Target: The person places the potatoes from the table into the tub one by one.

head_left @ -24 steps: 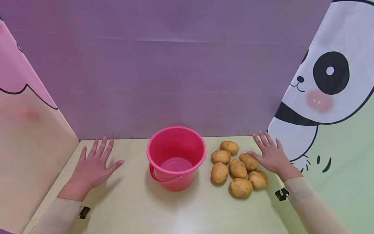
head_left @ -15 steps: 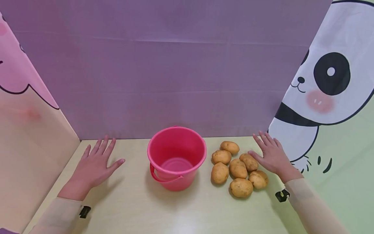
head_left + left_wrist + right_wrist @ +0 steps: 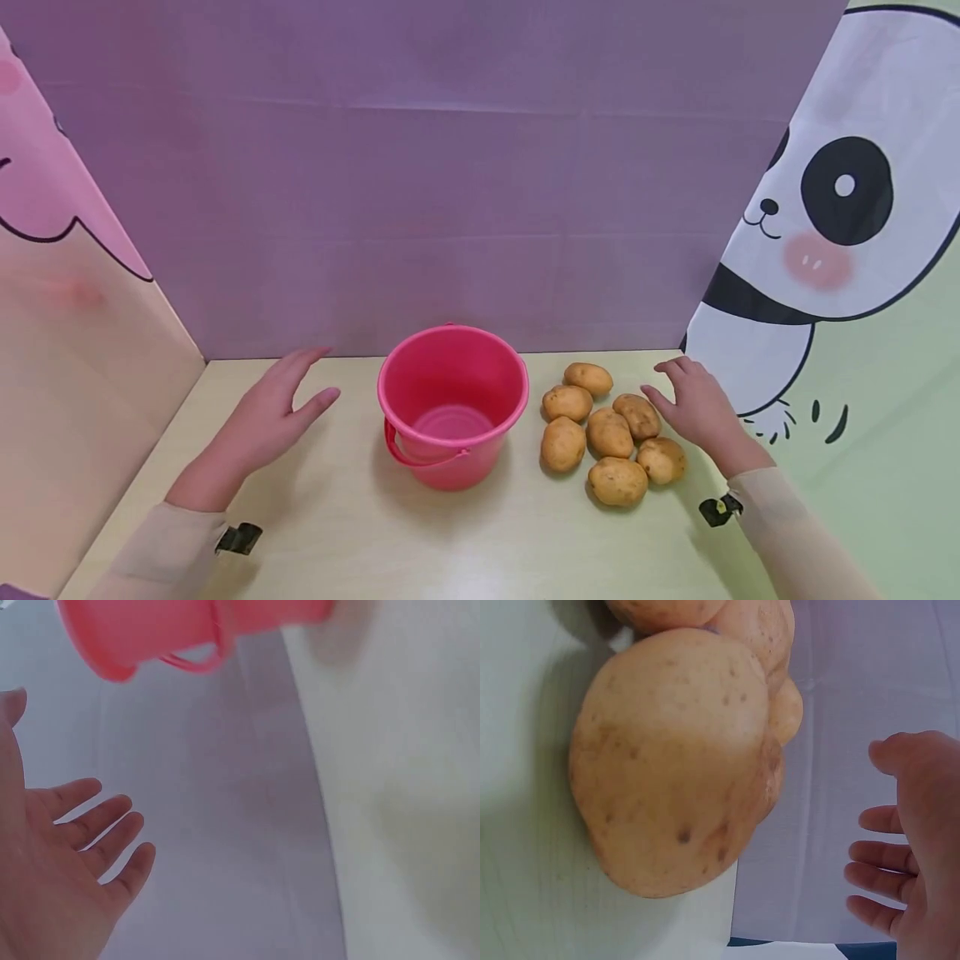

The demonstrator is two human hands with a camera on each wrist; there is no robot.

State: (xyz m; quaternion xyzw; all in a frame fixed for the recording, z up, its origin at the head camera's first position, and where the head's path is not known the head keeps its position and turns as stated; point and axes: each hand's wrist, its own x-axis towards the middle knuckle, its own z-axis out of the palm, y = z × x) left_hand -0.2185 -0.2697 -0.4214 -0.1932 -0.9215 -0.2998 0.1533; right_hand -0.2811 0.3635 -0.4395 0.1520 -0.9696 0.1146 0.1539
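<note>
A pink bucket stands upright in the middle of the table, its handle hanging down at the front left. To its right lie several potatoes in a loose cluster. My left hand hovers left of the bucket, turned on its side with thumb and fingers apart and nothing held. Beyond the right edge of the potatoes is my right hand, fingers relaxed and holding nothing. One potato looms large in the right wrist view, apart from that hand. The left wrist view shows the bucket above the left hand's fingertips.
The pale table meets a purple backdrop at its far edge. A side panel with a panda picture rises at the right, and a beige and pink panel at the left. A small black device sits at each wrist.
My left hand has rolled from palm down onto its side and shifted a little to the right. The right hand has turned too, its fingers drawing together and bending. Bucket and potatoes have stayed put.
</note>
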